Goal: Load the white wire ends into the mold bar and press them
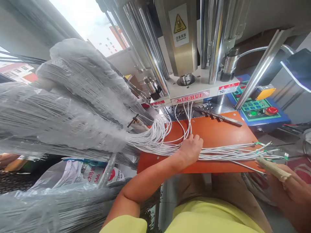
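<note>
White wires (pixel 170 147) lie fanned across the orange surface (pixel 218 129) below the press (pixel 184 42). Left hand (pixel 190 147) is curled, pinching a few strands. Right hand (pixel 289 184), finger taped, rests by the wire ends, loosely spread. Strands could be tangled or snagged if pulled crosswise; fingers could get burned near the hot press.

Person, seen from a head-worn camera. Left hand (pixel 190 149): bare, no glove, ring or watch is seen; the forearm is uncovered up to the elbow. Right hand (pixel 291 191): bare, except that one finger is wrapped in a beige cloth finger cot (pixel 273 169), frayed at its open end. Garment: a yellow top (pixel 213 220) is worn, with a short yellow sleeve (pixel 126 226) shown at the left upper arm.
</note>
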